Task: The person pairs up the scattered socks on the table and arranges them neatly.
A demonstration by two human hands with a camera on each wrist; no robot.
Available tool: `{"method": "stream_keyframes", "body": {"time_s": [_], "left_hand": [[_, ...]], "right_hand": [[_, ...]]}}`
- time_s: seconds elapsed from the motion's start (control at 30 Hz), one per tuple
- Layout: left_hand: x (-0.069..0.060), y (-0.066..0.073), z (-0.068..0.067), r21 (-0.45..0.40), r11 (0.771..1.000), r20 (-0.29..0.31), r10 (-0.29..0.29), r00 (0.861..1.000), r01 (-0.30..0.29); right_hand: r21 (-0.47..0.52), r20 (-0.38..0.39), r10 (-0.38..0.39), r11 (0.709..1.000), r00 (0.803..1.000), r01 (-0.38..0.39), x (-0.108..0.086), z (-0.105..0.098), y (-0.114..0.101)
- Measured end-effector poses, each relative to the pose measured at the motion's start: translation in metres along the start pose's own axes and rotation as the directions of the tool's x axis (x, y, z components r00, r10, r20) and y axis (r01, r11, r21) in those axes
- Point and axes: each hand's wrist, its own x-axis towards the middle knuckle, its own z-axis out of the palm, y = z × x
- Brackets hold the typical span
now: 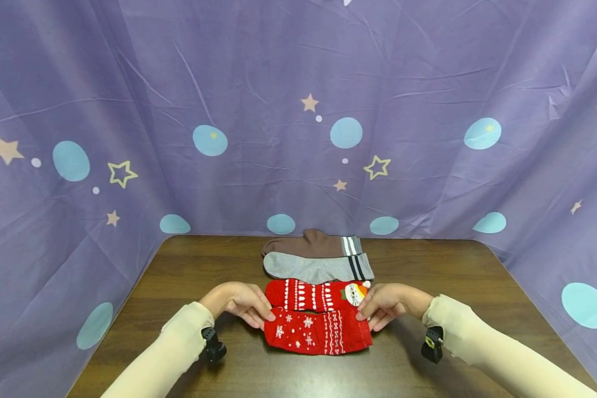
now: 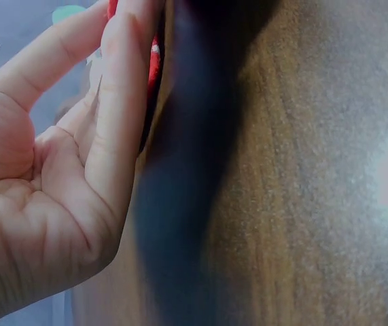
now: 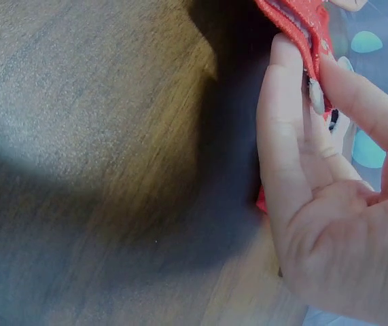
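A red sock with white snowflakes [image 1: 298, 334] lies sideways nearest the person, its cuff at the right. My left hand [image 1: 242, 303] pinches its toe end between thumb and fingers; only slivers of red fabric [image 2: 155, 68] show in the left wrist view. At the cuff end, my right hand [image 1: 389, 303] pinches the layered red edge [image 3: 295, 27], thumb on top and fingers beneath. Just behind, partly overlapped, is another red sock [image 1: 305, 296] with white patterns and a cat face. The right hand covers part of its cuff end.
Beyond the red socks, a grey sock [image 1: 308, 269] with black stripes lies along a brown sock [image 1: 298, 247] with white stripes. They rest on a brown wooden table [image 1: 204, 265]. A purple curtain [image 1: 258, 72] with stars and blue spots hangs around the back and sides.
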Motion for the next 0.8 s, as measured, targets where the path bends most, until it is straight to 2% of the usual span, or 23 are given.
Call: {"method": "stream_keyframes", "body": {"time_s": [0.17, 0.33, 0.67, 0.8], "left_hand": [[-0.004, 0.005, 0.0, 0.01, 1.0, 0.025, -0.002, 1.0, 0.002], [-0.006, 0.007, -0.003, 0.014, 1.0, 0.092, 0.013, 0.996, -0.014], [-0.005, 0.005, -0.01, -0.068, 0.996, 0.178, 0.072, 0.981, -0.061], [-0.006, 0.005, -0.011, -0.081, 0.994, 0.187, 0.089, 0.978, -0.075]], "right_hand": [[-0.005, 0.036, -0.025, 1.0, 0.999, 0.025, -0.004, -0.002, -0.002], [-0.006, 0.083, -0.05, 0.999, 0.995, 0.051, -0.008, -0.007, -0.004], [0.02, 0.175, -0.077, 0.997, 0.982, 0.075, -0.008, -0.012, -0.007], [0.033, 0.181, -0.099, 0.995, 0.978, 0.095, -0.007, -0.012, -0.007]]}}
